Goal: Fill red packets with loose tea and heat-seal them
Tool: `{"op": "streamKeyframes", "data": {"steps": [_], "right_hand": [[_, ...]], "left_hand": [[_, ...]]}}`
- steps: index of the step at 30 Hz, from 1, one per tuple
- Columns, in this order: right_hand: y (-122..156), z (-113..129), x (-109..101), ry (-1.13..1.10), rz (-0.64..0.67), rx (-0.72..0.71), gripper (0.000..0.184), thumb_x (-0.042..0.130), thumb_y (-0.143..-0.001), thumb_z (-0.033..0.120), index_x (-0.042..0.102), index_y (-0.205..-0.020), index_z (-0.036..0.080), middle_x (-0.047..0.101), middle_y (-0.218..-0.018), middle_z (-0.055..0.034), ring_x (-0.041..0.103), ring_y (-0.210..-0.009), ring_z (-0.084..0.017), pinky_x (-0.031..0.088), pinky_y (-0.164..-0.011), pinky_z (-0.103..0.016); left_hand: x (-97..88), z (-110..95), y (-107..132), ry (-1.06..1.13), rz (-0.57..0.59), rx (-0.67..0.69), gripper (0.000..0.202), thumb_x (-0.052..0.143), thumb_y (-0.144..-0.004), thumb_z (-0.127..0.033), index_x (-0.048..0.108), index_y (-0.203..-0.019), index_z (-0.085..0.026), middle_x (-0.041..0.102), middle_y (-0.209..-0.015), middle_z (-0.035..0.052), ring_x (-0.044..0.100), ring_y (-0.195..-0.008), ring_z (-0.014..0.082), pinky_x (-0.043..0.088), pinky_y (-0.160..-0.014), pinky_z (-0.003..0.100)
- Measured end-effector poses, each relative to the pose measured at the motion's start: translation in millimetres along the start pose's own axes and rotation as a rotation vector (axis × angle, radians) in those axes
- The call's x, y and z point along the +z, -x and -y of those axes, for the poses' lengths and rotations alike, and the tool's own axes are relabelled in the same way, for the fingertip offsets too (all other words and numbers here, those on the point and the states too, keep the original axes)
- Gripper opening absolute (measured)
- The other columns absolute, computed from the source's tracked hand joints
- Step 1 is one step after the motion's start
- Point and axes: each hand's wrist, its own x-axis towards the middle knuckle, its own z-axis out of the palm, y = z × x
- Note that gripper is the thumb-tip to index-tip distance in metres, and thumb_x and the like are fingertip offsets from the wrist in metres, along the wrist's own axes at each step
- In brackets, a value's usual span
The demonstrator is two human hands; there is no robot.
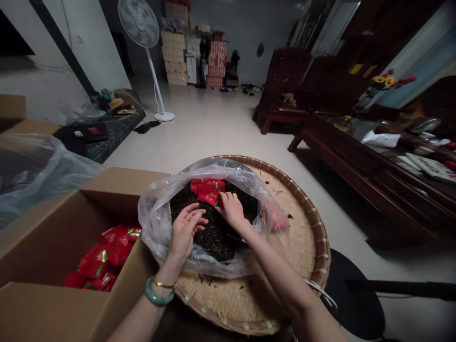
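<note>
Dim light; deep shadow under wooden table [359, 166]; faint sheen on plastic bag [155, 209]; edges stretched.

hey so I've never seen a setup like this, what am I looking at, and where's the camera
There's no machine here, just a person working bare-handed. The single picture comes from a camera worn on that person's head, looking forward and down. The right hand appears to be pinching the edge of a red packet. The left hand is loosely open above dark, loose material, holding nothing visible. That material is in a clear plastic bag on a round woven tray. To the left, an open cardboard box contains more red packets.
</note>
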Motion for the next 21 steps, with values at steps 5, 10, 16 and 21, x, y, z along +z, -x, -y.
{"op": "streamKeyframes", "data": {"steps": [5,10,16,21], "right_hand": [[-7,1,9,-0.157,0.005,0.079,0.021,0.062,-0.078,0.012,0.060,-0.098,0.018,0.062,-0.097,-0.0123,0.053,-0.092,-0.025,0.046,-0.077,-0.037],[5,-1,10,-0.423,0.016,0.145,0.007,0.056,-0.083,0.022,0.059,-0.080,0.017,0.064,-0.079,-0.0034,0.059,-0.071,-0.016,0.049,-0.066,-0.028],[41,15,-10,-0.895,0.120,0.157,0.020,0.056,-0.083,0.034,0.060,-0.091,0.016,0.065,-0.077,-0.0039,0.062,-0.065,-0.017,0.053,-0.058,-0.029],[49,20,-49,-0.442,-0.247,-0.147,0.056,0.058,-0.082,0.022,0.041,-0.135,0.020,0.050,-0.126,-0.0155,0.048,-0.116,-0.025,0.045,-0.095,-0.043]], "left_hand": [[-5.9,17,-12,-0.014,-0.048,-0.009,0.050,0.073,-0.063,-0.032,0.053,-0.105,-0.014,0.065,-0.091,0.0049,0.063,-0.066,0.0102,0.046,-0.050,0.016],[-7.8,30,-20,-0.052,-0.143,0.069,0.057,0.071,-0.066,-0.032,0.050,-0.117,-0.017,0.061,-0.114,0.0120,0.062,-0.093,0.0167,0.052,-0.068,0.024],[-5.7,35,-16,-0.399,0.071,0.084,0.033,0.065,-0.071,-0.044,0.065,-0.079,-0.013,0.066,-0.069,0.0012,0.059,-0.064,0.0138,0.045,-0.060,0.022],[-1.3,30,-3,-0.691,0.166,0.192,0.026,0.060,-0.075,-0.038,0.068,-0.070,-0.015,0.063,-0.059,-0.0012,0.055,-0.055,0.0130,0.041,-0.054,0.022]]}}
